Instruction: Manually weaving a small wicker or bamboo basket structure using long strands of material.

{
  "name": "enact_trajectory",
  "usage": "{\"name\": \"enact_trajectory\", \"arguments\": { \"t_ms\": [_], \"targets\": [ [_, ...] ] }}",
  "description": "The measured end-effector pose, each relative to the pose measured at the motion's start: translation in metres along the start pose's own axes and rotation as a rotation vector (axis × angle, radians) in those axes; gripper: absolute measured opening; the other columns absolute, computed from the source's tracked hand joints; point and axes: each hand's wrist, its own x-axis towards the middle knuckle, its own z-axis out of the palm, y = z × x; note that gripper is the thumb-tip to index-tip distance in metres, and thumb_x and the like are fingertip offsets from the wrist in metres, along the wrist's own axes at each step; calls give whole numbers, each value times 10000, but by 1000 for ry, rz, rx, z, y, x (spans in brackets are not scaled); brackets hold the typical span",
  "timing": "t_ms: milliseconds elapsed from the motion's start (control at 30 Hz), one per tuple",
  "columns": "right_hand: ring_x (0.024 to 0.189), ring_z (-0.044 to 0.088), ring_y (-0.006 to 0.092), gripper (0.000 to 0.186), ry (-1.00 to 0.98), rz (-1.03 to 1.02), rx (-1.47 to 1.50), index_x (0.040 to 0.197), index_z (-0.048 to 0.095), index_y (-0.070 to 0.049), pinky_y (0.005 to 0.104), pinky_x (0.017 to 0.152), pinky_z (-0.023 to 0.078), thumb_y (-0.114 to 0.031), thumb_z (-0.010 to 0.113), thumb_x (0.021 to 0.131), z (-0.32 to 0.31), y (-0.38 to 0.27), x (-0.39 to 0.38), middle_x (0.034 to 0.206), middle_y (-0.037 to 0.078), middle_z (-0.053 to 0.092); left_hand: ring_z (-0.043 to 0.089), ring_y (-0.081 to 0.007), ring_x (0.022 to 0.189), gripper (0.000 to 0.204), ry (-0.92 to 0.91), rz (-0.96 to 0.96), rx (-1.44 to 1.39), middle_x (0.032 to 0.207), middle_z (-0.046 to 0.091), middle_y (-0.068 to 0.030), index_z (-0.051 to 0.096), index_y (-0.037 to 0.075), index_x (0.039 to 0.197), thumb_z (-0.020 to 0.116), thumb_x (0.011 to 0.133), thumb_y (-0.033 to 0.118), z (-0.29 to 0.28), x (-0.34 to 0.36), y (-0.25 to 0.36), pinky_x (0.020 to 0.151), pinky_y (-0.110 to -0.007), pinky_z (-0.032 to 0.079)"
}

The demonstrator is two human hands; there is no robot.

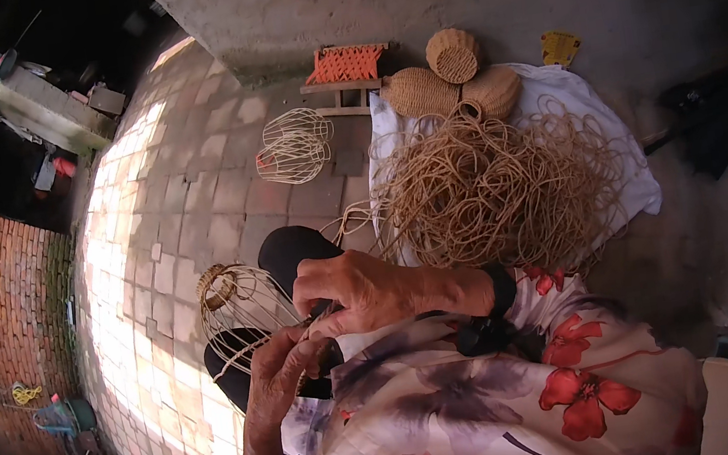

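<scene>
A wire frame basket (240, 308) with a cane-wrapped ring at its far end rests on my lap, over my dark trousers. My left hand (283, 369) grips the frame's near edge from below. My right hand (352, 290) comes in from the right with its fingers pinched on the same edge, where a cane strand meets the wire. A thin strand runs from my hands toward a big loose tangle of tan cane (493, 186) lying on a white cloth (549, 90). Both wrists wear dark bands.
Two bare wire frames (295, 146) lie on the tiled floor ahead. Three finished woven baskets (454, 73) sit at the cloth's far edge beside a small stool with an orange woven seat (346, 67). A concrete wall stands behind. A dark object (711, 113) lies at the right.
</scene>
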Motion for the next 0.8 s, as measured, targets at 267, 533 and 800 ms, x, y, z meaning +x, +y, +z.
{"name": "enact_trajectory", "arguments": {
  "t_ms": [267, 533, 800],
  "targets": [
    [665, 614, 315, 244, -58, 224, -532, 831, 616, -62, 410, 624, 457, -305, 632, 807, -44, 123, -52, 704, 142, 608, 357, -42, 477, 283, 497, 137, 358, 561, 440, 31, 638, 9, 864, 584, 934, 278, -61, -57, 13, 448, -221, 272],
    [693, 652, 252, 132, 1069, 363, -613, 953, 624, -83, 365, 635, 493, -157, 653, 847, -177, 126, -79, 806, 120, 654, 338, -52, 453, 244, 842, 280, 568, 552, 404, 19, 608, 6, 840, 521, 947, 208, -107, -95, -8, 428, -239, 255],
    [777, 658, 252, 273, 638, 396, -998, 1067, 625, -96, 396, 729, 507, -63, 643, 796, -214, 62, -67, 827, 105, 660, 317, -54, 521, 229, 1286, 463, 512, 596, 342, 28, 606, 21, 930, 524, 948, 234, -154, -131, 14, 507, -246, 260]
  ]
}}
